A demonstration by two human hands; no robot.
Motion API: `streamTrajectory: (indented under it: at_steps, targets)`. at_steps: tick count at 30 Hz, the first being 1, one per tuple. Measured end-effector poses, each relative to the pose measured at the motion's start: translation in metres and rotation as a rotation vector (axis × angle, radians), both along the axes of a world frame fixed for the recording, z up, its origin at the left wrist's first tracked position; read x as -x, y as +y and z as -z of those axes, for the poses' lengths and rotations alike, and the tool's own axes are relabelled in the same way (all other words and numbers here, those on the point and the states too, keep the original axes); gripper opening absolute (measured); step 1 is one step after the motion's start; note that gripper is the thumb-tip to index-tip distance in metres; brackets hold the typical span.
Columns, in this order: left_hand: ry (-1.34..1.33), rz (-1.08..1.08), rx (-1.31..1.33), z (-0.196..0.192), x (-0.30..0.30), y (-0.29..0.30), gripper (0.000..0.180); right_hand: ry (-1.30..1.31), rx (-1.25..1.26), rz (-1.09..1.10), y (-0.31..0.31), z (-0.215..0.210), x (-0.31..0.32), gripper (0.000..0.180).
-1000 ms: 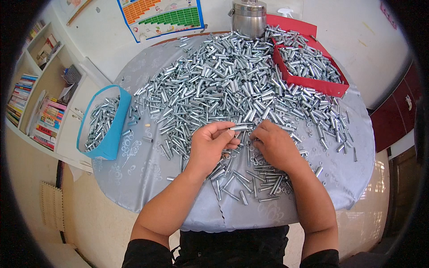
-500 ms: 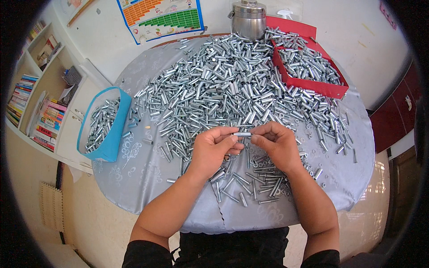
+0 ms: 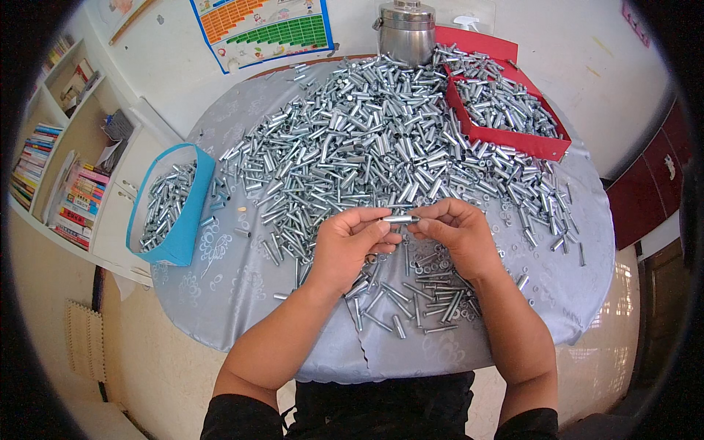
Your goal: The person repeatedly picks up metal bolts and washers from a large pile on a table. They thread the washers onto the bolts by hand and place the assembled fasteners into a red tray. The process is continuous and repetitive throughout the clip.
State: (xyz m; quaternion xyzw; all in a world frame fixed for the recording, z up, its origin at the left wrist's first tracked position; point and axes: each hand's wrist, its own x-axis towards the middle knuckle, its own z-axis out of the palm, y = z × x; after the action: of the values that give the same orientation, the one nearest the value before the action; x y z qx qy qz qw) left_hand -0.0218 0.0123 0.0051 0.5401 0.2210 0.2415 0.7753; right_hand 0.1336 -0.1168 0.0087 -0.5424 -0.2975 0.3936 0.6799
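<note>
Between my hands a short shiny metal sleeve anchor [image 3: 400, 219] lies level, just above the near edge of a large heap of metal sleeves and bolts [image 3: 345, 147]. The thumb and fingers of my left hand [image 3: 342, 248] pinch its left end. At its right end, where a dark tip shows, the fingertips of my right hand [image 3: 457, 239] are closed on it. Loose bolts [image 3: 440, 293] lie on the table below my hands, with small nuts and washers among them. My fingers partly hide both ends of the anchor.
A blue fabric bin [image 3: 176, 246] of metal sleeves stands at the left. At the back right is a red box [image 3: 513, 141] full of similar parts, beside a steel pot [image 3: 408, 37]. A grey cloth covers the round table [image 3: 242, 315]. Bookshelves [image 3: 73, 161] stand farther left.
My right fingertips have shifted slightly at the anchor's right end, and a dark tip now shows there. The left hand keeps its pinch almost unmoved.
</note>
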Motion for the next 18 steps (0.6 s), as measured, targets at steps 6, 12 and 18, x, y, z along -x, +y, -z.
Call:
streamTrajectory:
  at_steps: [6,12,18]
  targets:
    - [-0.012,0.02,0.014,-0.003,0.001,0.0,0.022,0.023,-0.06,-0.045,0.0,0.005,-0.003,0.018]
    - [0.022,0.073,0.044,-0.001,0.001,0.001,0.024,-0.016,-0.075,-0.035,0.0,0.005,-0.002,0.023]
    - [0.07,0.187,-0.015,-0.004,0.001,-0.003,0.031,-0.206,0.026,-0.019,-0.005,-0.005,-0.002,0.019]
